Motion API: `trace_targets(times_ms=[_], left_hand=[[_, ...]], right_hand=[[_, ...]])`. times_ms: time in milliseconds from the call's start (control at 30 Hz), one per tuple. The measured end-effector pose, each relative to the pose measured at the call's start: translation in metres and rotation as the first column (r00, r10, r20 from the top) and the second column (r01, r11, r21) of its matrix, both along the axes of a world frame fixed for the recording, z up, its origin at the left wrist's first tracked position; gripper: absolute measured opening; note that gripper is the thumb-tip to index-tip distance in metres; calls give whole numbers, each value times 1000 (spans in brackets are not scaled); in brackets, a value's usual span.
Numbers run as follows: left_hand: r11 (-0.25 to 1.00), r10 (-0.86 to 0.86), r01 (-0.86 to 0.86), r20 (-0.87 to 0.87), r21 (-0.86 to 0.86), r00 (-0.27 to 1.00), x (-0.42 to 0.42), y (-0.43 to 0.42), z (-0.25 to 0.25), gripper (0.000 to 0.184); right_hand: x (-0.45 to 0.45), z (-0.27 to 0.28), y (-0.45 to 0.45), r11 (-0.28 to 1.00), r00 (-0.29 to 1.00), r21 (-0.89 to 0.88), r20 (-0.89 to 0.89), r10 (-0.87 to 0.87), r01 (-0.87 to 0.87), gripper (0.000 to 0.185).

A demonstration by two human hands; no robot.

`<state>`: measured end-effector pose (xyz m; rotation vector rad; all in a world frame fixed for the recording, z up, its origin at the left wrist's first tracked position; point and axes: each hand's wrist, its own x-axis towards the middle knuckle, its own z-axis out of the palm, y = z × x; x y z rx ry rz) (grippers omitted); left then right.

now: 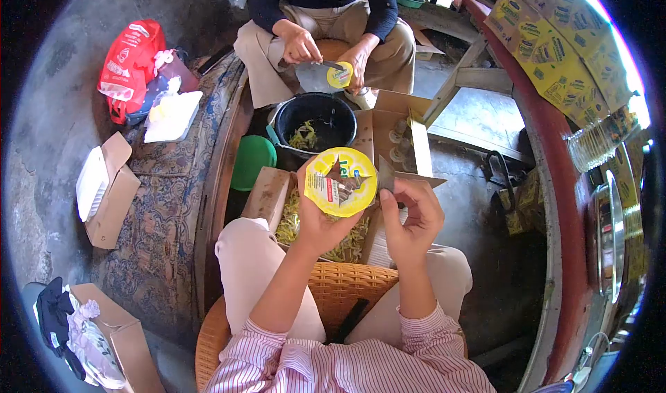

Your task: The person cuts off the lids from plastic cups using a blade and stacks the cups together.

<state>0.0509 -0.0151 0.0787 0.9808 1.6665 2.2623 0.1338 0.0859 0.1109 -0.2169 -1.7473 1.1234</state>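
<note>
My left hand [323,228] is wrapped round a plastic drink cup [320,185], its yellow printed lid facing up toward me. The lid film is slit in a star shape, with pointed flaps around a dark opening. Just right of the cup, my right hand [415,219] pinches a flat grey knife blade [386,174] between thumb and fingers. The blade's tip points up and stands close to the lid's right edge; its handle cannot be made out. Below my hands, a cardboard box [269,197] holds many yellow strips.
Opposite sits a person whose hands hold a yellow-lidded cup [340,75] and a knife. Between us stand a black bucket [283,119] with yellow scraps, a green lid [254,163] and a box of clear cups [399,143]. A red-edged bench [522,91] runs along the right.
</note>
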Motion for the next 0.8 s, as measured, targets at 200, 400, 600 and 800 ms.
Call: trace_targets(times_ms=[200,400,600,800], left_hand=[[999,-19,21,55,-26,998,7,3,-3,73],[997,16,-17,14,69,1000,7,8,-2,76],[985,162,-149,-187,84,969,4,5,6,78],[987,146,-133,-138,93,980,5,8,2,78]], right_hand=[[1,0,4,1000,1000,-5,14,-6,7,17],[2,-1,5,995,994,-13,-43,-103,102,16],[4,3,-1,985,991,124,-81,-106,115,17],[3,3,-5,988,995,130,-67,-71,80,17]])
